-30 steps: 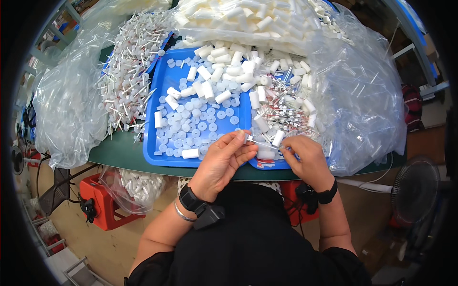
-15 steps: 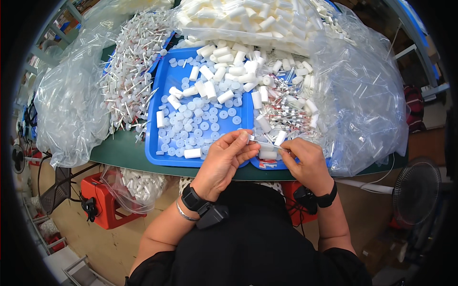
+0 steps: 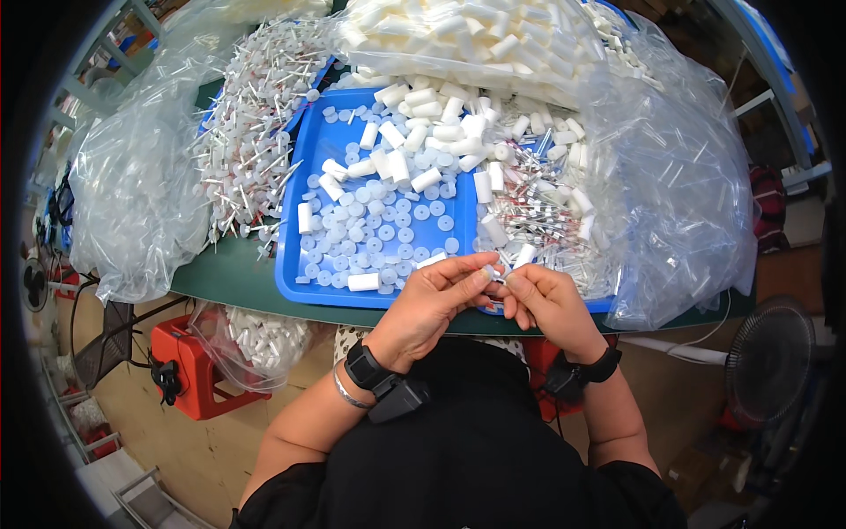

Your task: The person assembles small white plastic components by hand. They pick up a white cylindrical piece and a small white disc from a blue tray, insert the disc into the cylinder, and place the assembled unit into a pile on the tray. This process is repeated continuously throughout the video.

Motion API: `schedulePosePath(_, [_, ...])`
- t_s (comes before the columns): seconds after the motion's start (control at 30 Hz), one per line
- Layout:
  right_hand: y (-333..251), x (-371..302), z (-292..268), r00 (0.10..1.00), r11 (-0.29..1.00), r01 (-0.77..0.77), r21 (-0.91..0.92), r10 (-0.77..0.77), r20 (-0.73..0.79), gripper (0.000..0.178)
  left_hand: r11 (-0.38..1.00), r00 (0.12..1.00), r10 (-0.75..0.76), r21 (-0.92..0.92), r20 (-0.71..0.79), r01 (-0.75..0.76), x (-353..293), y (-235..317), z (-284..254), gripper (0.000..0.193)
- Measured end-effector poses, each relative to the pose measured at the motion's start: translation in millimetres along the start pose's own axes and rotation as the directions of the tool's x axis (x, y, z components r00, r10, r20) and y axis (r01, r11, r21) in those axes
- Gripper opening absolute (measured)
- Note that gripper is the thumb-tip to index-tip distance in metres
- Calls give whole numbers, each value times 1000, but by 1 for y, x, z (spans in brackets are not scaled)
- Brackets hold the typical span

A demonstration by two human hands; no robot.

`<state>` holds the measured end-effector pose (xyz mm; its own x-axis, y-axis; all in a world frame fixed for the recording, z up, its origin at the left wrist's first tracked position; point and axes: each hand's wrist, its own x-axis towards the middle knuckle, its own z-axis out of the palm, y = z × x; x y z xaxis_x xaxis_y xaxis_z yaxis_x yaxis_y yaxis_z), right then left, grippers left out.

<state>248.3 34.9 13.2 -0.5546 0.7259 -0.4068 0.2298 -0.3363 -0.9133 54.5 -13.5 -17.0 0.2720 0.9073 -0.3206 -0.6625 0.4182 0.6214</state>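
My left hand (image 3: 434,298) and my right hand (image 3: 557,304) meet over the near edge of the trays, thumbs and fingertips pinched together. Between them is a small whitish piece (image 3: 496,274), mostly covered by the fingers. Left of it lies a blue tray (image 3: 287,256) strewn with translucent round discs (image 3: 357,212) and white foam-like cylinders (image 3: 426,180). Just beyond my right hand, thin metal-and-glass pieces with reddish parts (image 3: 529,203) fill a second tray. A white cylinder (image 3: 525,256) rests close to my right fingertips.
A heap of white stems with discs (image 3: 256,132) rises at the left. A bag of white cylinders (image 3: 476,40) lies at the back, and clear plastic bags (image 3: 132,203) (image 3: 674,203) flank the green table (image 3: 229,280). Below are a red stool (image 3: 181,361) and a fan (image 3: 768,357).
My right hand has moved left and closed in on my left hand, so both sets of fingertips now meet at the small piece. The view has shifted slightly.
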Motion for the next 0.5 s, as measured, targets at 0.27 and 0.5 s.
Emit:
schedulePosePath(0.27, [1, -3, -10, 777, 691, 228, -686, -554, -300, 19, 965, 952, 254, 117, -171, -236, -7, 34, -19, 32])
schedulePosePath(0.5, [-1, -25, -33, 810, 253, -153, -955, -522, -268, 46, 587, 628, 656, -239, -420, -773, -44, 193, -137, 57])
